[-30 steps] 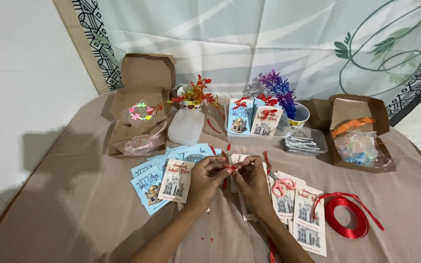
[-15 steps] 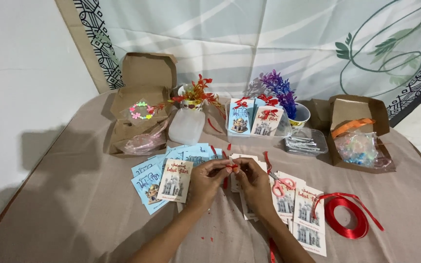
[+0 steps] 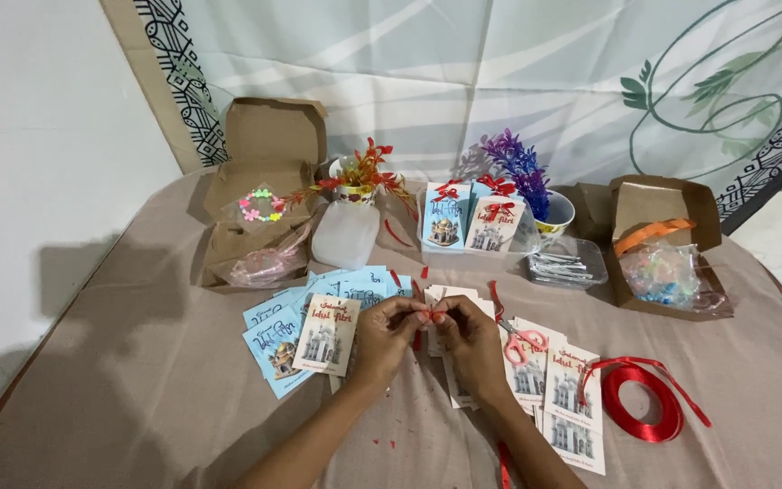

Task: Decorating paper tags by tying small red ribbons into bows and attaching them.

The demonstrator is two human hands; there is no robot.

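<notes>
My left hand [image 3: 389, 333] and my right hand [image 3: 469, 337] meet over the middle of the cloth-covered table [image 3: 119, 398], fingertips pinching a small piece of red ribbon [image 3: 431, 316] between them. Just left of my left hand lies a cream card with a building picture [image 3: 326, 334], on top of a fan of blue cards [image 3: 293, 319]. Under and right of my right hand lie more cream cards [image 3: 572, 398], with pink-handled scissors [image 3: 519, 337] on them. A roll of red ribbon [image 3: 643, 404] sits further right.
At the back stand two finished cards with red bows [image 3: 472, 217], a red plant in a cup [image 3: 357, 177], a purple plant in a cup [image 3: 529, 181], a white plastic container [image 3: 346, 234], a clear tray [image 3: 565, 264], and two open cardboard boxes [image 3: 260, 181] [image 3: 667, 235] holding bagged items.
My hands stay in the same spot over the table; only the fingers shift slightly on the red ribbon piece. Nothing else has moved.
</notes>
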